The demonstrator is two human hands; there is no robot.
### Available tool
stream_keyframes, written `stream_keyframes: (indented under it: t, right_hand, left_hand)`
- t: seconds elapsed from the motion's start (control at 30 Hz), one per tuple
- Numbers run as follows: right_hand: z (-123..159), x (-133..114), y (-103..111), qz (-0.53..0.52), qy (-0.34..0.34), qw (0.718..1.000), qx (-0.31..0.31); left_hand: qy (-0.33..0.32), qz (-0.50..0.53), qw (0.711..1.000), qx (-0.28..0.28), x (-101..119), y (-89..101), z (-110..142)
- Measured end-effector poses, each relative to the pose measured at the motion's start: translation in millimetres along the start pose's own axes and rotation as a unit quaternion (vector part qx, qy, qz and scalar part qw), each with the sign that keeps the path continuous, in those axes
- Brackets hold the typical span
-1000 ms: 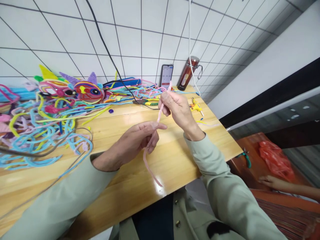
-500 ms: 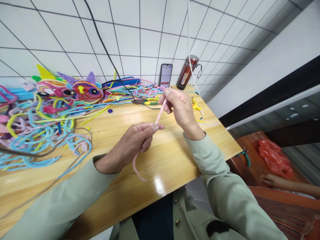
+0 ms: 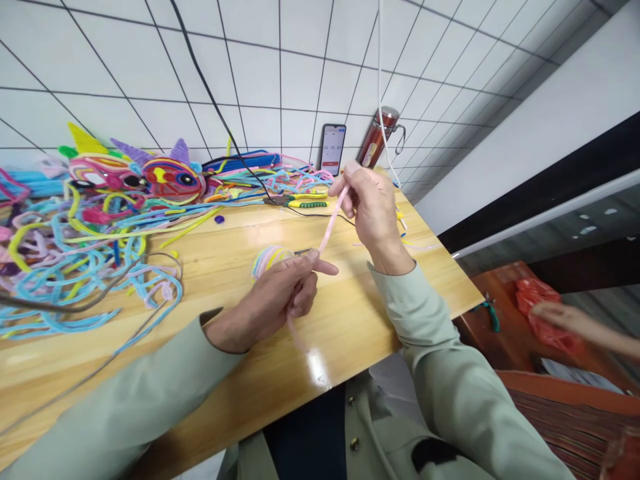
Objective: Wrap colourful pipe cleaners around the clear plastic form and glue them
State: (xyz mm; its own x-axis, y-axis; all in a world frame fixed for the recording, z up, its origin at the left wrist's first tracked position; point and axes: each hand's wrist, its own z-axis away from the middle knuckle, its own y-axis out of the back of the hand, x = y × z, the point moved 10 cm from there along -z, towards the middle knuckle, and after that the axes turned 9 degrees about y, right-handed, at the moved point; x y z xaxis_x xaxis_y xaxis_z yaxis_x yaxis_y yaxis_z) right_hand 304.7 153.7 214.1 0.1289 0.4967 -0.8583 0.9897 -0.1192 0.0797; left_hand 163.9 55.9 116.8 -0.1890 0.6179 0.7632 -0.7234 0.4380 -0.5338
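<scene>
A pale pink pipe cleaner (image 3: pixel 332 225) runs taut and slanted between my two hands, above the wooden table. Its upper end is pinched by my right hand (image 3: pixel 369 203). Lower down, my left hand (image 3: pixel 287 290) closes thumb and fingers on it, with the index finger stuck out. A loose, blurred tail of the pipe cleaner hangs below my left hand. Partly hidden behind the left hand lies a round coil of striped pastel pipe cleaners (image 3: pixel 267 259), with a thin dark tip beside it.
Tangled pipe cleaners (image 3: pixel 90 267) and two colourful fuzzy masks (image 3: pixel 173 179) cover the table's left. Yellow-green pliers (image 3: pixel 305 201), a phone (image 3: pixel 332 150) and a red flask (image 3: pixel 379 137) stand or lie at the back. A co-worker's hand (image 3: pixel 555 313) is over a red bag at right.
Both my hands have shifted right, the right one also slightly up, the left slightly down. The striped coil has come into sight behind my left hand. The co-worker's hand has moved up onto the bag.
</scene>
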Motion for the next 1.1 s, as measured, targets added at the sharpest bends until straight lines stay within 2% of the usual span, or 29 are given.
stream_keyframes:
  t: [0.17, 0.27, 0.33, 0.47, 0.57, 0.7, 0.93, 1.1]
  right_hand:
    - [-6.1, 6.0, 8.7, 0.011, 0.016, 1.0, 0.006]
    - [-8.1, 4.5, 9.4, 0.013, 0.021, 1.0, -0.002]
    - [-11.9, 0.8, 17.9, 0.013, 0.029, 0.999, 0.018]
    - [-20.0, -2.2, 38.3, 0.029, 0.032, 0.997, 0.056]
    - [-19.6, -2.3, 36.6, 0.04, 0.026, 0.998, 0.042]
    - [-15.6, -10.5, 33.5, 0.024, 0.047, 0.998, 0.045]
    - [-21.6, -12.6, 55.8, 0.048, 0.042, 0.993, 0.096]
    - [-21.3, -7.6, 49.3, 0.066, 0.033, 0.995, 0.068]
  left_hand:
    - [0.042, 0.039, 0.998, -0.04, -16.5, -6.0, -1.1]
    - [0.048, 0.045, 0.997, -0.042, -22.5, -8.3, 0.3]
    - [0.043, 0.044, 0.997, -0.04, -25.2, -9.9, 1.0]
    - [0.052, 0.032, 0.996, -0.072, -33.1, -15.3, 0.5]
    - [0.077, 0.01, 0.994, -0.079, -40.8, -14.4, -0.2]
    - [0.09, 0.0, 0.994, -0.061, -45.2, -12.2, 1.0]
    - [0.078, -0.001, 0.994, -0.078, -48.6, -15.3, 1.4]
    - [0.095, -0.008, 0.993, -0.074, -56.5, -18.7, 3.7]
